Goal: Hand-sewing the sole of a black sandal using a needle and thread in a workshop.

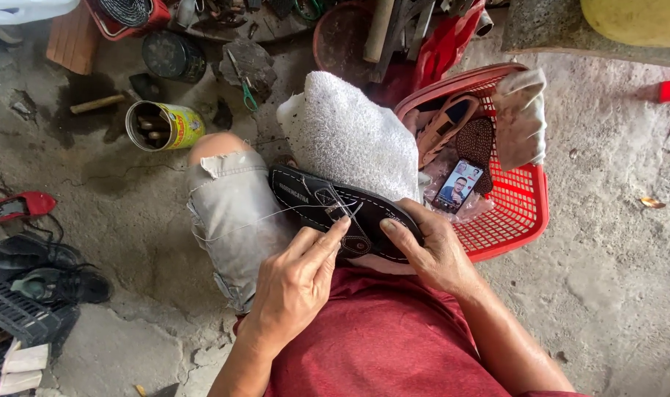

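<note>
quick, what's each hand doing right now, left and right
Left hand: closed, fingertips pinching a thin thread at the black sandal.
Right hand: closed on the sandal's edge, holding it on the lap.

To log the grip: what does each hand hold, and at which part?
Right hand holds the black sandal at its near end. Left hand pinches something small at the strap, seemingly a needle with thread; unclear.

We note a cracked grey concrete floor (607, 279), stained dark at upper left. A red plastic basket (522, 213) sits right of centre, an open tin can (162, 126) upper left, dark shoes (48, 276) at left edge. Flat daylight.
</note>
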